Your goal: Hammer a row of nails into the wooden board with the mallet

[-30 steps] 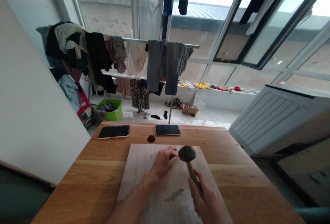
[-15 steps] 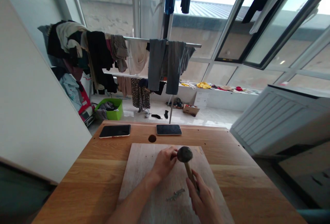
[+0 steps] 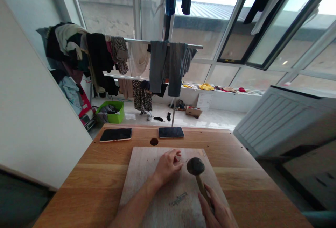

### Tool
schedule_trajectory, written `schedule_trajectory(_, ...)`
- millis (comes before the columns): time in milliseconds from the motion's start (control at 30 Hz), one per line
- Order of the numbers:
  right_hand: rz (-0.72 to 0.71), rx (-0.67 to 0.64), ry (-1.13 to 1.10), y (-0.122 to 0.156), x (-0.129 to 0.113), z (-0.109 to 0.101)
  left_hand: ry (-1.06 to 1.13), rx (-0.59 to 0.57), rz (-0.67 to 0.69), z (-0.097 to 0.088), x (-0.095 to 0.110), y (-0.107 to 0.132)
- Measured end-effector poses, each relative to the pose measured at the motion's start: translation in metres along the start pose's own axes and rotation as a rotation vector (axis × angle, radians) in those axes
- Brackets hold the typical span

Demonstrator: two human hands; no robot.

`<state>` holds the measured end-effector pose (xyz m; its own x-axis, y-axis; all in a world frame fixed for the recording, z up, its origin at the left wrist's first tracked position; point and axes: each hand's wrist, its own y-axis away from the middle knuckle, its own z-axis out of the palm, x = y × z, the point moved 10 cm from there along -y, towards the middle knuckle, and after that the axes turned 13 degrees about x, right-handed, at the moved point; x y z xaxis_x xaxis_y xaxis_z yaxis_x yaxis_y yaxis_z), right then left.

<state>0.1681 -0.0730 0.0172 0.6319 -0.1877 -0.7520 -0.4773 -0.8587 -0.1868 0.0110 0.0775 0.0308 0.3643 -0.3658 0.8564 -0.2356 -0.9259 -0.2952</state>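
A mallet with a dark round head (image 3: 195, 166) and a wooden handle is gripped in my right hand (image 3: 216, 205), tilted over the right side of a pale wooden board (image 3: 147, 182). My left hand (image 3: 168, 166) rests on the upper middle of the board, its fingers curved, with a gap between thumb and forefinger. A faint thin mark or small piece shows just beyond those fingertips, too small to make out. Several metal screws or nails (image 3: 178, 199) lie in a small heap on the board between my forearms. Small dark dots mark the board's upper left.
The board lies on a wooden table (image 3: 91, 182) with a round hole (image 3: 154, 141). Two phones, a left one (image 3: 116, 134) and a right one (image 3: 171, 132), lie along the far edge. Beyond stand a loaded clothes rack (image 3: 162, 44) and a green basket (image 3: 115, 112).
My right hand and the mallet have moved right and toward me, away from my left hand. The left thumb and forefinger have spread apart.
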Motion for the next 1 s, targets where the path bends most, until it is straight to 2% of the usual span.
schedule_trajectory(133, 0.024, -0.085, -0.016, 0.000, 0.023, -0.004, -0.063, 0.093, 0.028, -0.014, 0.008, -0.003)
schedule_trajectory(200, 0.033, -0.101, -0.004, 0.001, 0.032, -0.002, -0.134, 0.072, 0.044, -0.021, 0.019, -0.002)
schedule_trajectory(267, 0.025, -0.112, 0.004, 0.002, 0.036, 0.002, -0.218, -0.091, 0.076, -0.017, 0.034, 0.007)
schedule_trajectory(367, 0.014, -0.148, 0.005, 0.005, 0.040, 0.010, -0.365, -0.416, 0.110, -0.006, 0.047, 0.034)
schedule_trajectory(400, 0.015, -0.153, 0.002, 0.006, 0.040, 0.011, -0.418, -0.481, 0.121, -0.004, 0.049, 0.043)
schedule_trajectory(467, 0.017, -0.145, -0.009, 0.006, 0.039, 0.011, -0.497, -0.537, 0.148, -0.001, 0.052, 0.056)
schedule_trajectory(733, 0.018, -0.094, -0.075, 0.004, 0.028, 0.002, -0.479, -0.429, 0.248, 0.010, 0.060, 0.066)
schedule_trajectory(867, 0.029, -0.067, -0.090, 0.003, 0.026, 0.000, -0.444, -0.407, 0.230, 0.000, 0.061, 0.063)
schedule_trajectory(1000, 0.034, -0.115, -0.081, 0.005, 0.023, 0.003, -0.443, -0.363, 0.069, -0.023, 0.042, 0.042)
